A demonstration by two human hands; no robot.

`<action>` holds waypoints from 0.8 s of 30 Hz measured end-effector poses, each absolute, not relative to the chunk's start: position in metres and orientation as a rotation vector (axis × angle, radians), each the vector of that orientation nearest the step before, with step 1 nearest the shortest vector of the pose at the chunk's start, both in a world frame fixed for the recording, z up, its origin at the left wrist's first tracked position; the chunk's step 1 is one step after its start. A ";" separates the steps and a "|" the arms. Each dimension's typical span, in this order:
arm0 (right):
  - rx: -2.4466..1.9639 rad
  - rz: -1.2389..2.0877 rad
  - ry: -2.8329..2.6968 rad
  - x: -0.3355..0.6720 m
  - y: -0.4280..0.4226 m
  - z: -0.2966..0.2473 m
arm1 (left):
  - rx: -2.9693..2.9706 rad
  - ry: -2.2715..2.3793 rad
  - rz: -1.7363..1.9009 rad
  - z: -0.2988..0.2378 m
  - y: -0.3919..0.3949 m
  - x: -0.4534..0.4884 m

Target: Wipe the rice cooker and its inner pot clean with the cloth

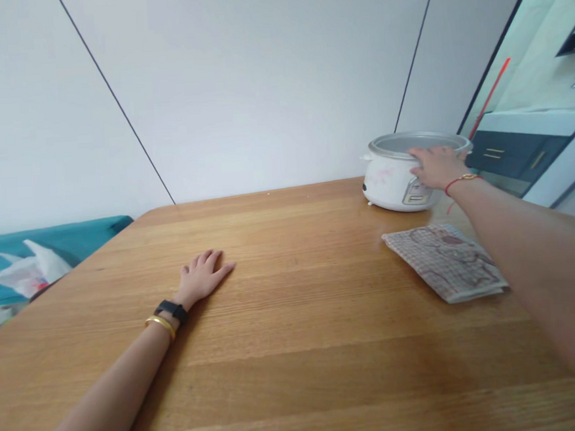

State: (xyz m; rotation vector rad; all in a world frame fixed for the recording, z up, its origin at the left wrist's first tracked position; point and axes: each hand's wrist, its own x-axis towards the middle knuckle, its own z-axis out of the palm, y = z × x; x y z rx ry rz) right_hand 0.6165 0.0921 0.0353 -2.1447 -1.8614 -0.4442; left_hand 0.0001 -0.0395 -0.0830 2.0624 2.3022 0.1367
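Observation:
A white rice cooker [388,181] with a faint pink flower print stands upright at the table's far right. Its lid is off, and the grey metal rim faces up. My right hand [439,165], with a red string bracelet at the wrist, grips the front right of that rim; some of its fingertips are hidden. Close in front of the cooker, beneath my right forearm, lies a folded checked cloth [443,260] with a brownish pattern. My left hand [202,277] rests palm down on the wooden tabletop, fingers spread, holding nothing.
The wooden table [286,334] meets a pale panelled wall [258,79] at its far edge. Left of it, a white plastic bag [25,270] sits on a teal seat [87,237]. A doorway at right shows a dark cabinet [514,157].

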 end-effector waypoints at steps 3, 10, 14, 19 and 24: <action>-2.179 -0.462 -1.865 0.623 0.091 0.036 | 2.073 2.288 0.110 -0.082 -0.041 0.000; -2.221 -0.624 -1.948 0.656 0.108 0.036 | 2.089 2.291 0.108 -0.084 -0.041 -0.001; -2.189 -0.638 -2.024 0.675 0.114 0.036 | 2.094 2.303 0.097 -0.084 -0.040 0.000; -2.265 -0.551 -1.894 0.658 0.101 0.037 | 2.093 2.311 0.122 -0.084 -0.040 0.000; -2.237 -0.756 -1.789 0.595 0.059 0.023 | 2.085 2.311 0.139 -0.086 -0.039 -0.001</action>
